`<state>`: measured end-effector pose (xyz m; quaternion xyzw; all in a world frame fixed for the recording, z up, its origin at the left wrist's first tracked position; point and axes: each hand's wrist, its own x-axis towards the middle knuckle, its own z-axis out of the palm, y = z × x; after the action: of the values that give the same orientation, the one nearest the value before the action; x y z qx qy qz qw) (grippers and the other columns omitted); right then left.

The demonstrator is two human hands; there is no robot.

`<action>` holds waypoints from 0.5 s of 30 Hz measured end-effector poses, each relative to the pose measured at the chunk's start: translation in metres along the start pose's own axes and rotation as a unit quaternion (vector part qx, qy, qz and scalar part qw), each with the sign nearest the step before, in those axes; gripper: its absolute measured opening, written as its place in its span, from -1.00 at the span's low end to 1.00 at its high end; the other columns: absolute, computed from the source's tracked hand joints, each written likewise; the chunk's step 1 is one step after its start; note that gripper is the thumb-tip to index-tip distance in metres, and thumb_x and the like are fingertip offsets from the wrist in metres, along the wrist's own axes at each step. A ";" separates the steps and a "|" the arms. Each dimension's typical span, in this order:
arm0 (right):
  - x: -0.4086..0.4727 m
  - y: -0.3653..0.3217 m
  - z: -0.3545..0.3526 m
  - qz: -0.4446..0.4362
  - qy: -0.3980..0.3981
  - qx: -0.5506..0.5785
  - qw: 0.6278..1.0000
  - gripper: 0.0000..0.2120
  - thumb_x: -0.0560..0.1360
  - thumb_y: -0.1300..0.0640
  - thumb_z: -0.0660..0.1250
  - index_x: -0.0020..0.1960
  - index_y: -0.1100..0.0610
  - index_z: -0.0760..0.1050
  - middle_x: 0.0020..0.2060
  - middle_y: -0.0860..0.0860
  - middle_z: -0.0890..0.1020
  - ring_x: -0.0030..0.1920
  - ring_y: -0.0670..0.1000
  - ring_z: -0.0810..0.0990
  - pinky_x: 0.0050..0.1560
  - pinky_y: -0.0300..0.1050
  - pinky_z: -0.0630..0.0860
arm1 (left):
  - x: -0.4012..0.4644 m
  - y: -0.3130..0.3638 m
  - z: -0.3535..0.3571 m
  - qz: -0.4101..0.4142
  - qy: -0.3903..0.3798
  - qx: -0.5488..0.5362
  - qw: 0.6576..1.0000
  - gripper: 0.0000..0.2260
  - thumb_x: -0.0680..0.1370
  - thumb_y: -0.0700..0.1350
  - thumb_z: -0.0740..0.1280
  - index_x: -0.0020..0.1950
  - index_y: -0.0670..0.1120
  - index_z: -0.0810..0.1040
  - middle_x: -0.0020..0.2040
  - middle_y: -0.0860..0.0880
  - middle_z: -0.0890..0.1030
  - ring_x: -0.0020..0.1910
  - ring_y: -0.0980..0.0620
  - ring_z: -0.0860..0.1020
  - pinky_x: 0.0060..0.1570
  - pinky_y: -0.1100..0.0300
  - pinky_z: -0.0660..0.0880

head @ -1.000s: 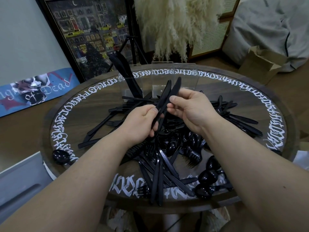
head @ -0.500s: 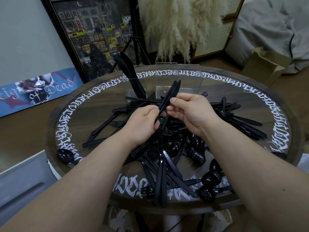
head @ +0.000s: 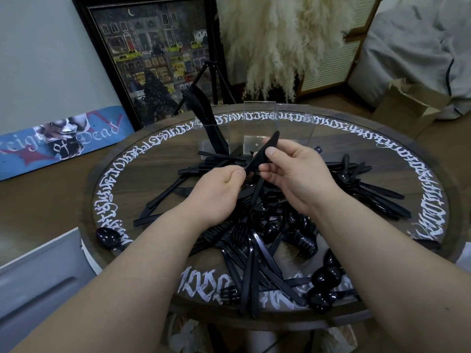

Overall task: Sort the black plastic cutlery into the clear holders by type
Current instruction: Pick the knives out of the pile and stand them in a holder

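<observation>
A round wooden table (head: 153, 194) with white lettering round its rim stands before a framed picture (head: 153, 59) and a spray of pale plumes (head: 280, 47). At its far side three clear holders (head: 254, 123) are observed side by side; the left-most holder (head: 211, 133) already contains upright black pieces, while the middle one appears empty and the contents of the right one cannot be made out.

A loose heap of black cutlery (head: 254, 238) is spread over the middle of the table, with knives, forks and spoons intermixed. Above it, a small bundle of knives (head: 265, 151) is held between both hands. The left hand (head: 216, 194) is curled round the handles; the right hand (head: 293, 169) pinches the blades between thumb and fingers.

The step in hand is judged to be the squaring of the bundle before deposit. It is recommended that the handles be aligned to one end, that any fork or spoon caught in the bundle be removed first, and that the bundle be lowered upright into the holder assigned to knives, without the light holders being knocked. Most of the sorting is judged outstanding.
</observation>
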<state>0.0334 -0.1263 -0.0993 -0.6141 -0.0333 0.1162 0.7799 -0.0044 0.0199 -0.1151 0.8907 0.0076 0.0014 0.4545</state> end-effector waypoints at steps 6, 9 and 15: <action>-0.004 -0.015 0.007 -0.029 0.002 0.002 1.000 -0.85 0.56 0.34 0.23 -0.07 0.14 0.53 -0.27 -0.01 0.66 -0.33 -0.10 0.50 -0.27 -0.25 0.49 | -0.005 0.010 -0.014 0.007 0.060 0.046 0.997 -0.74 0.64 -0.05 0.17 0.26 0.00 0.55 0.17 0.01 0.60 0.20 0.03 0.50 0.21 0.21 0.36; 0.010 -0.043 0.013 -0.093 0.027 -0.066 0.993 -0.83 0.56 0.34 0.23 -0.07 0.12 0.52 -0.27 -0.04 0.65 -0.31 -0.10 0.51 -0.20 -0.23 0.52 | 0.007 0.003 -0.042 -0.043 0.184 0.003 0.982 -0.70 0.60 -0.10 0.26 0.33 -0.01 0.51 0.14 0.05 0.60 0.11 0.10 0.54 0.14 0.32 0.36; 0.074 -0.096 0.055 -0.243 0.008 -0.251 0.937 -0.79 0.55 0.30 0.25 -0.09 0.00 0.49 -0.21 -0.06 0.63 -0.26 -0.15 0.56 -0.20 -0.26 0.52 | 0.053 -0.016 -0.092 -0.071 0.230 -0.006 0.971 -0.68 0.59 -0.18 0.26 0.36 -0.05 0.49 0.03 0.09 0.55 -0.24 0.27 0.45 -0.31 0.63 0.29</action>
<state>0.1081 -0.0786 -0.0001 -0.7642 -0.2037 -0.0941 0.6047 0.0472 0.1044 -0.0740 0.8607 0.1752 0.1739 0.4452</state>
